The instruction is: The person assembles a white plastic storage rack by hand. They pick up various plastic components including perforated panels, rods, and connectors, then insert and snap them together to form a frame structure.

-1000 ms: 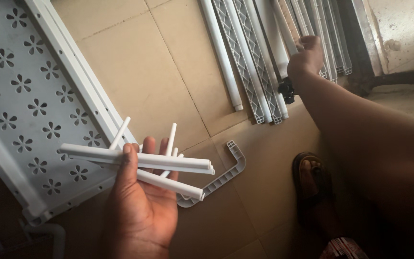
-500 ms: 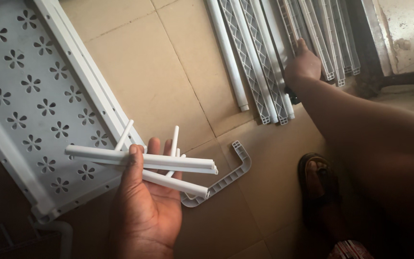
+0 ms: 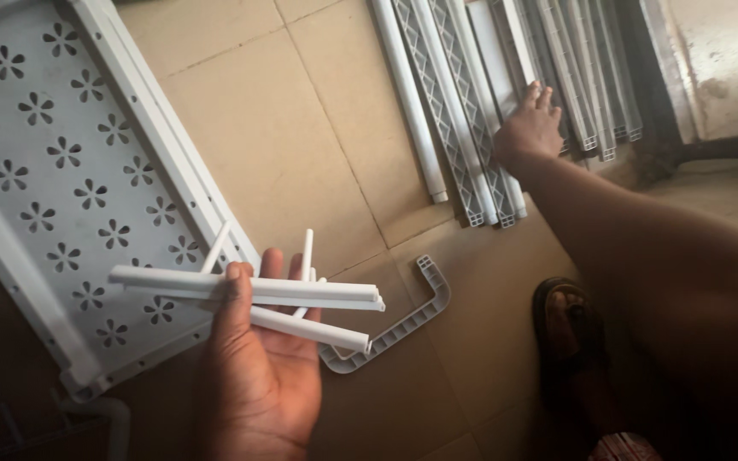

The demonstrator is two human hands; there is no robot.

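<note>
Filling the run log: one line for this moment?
left hand: holds white rods | right hand: on lattice rails | floor: bracket, panel

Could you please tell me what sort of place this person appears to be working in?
Probably a room floor in a home or small workshop, used for putting together flat-pack plastic shelving. Beige floor tiles, a white perforated shelf panel and a row of long lattice rails laid out flat suggest it.

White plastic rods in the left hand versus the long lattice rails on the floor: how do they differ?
The white plastic rods are short, plain and round, bunched crosswise in the left hand. The long white lattice rails are far longer, with diamond openwork, lying side by side on the tile floor under the right hand. Both are white plastic.
</note>
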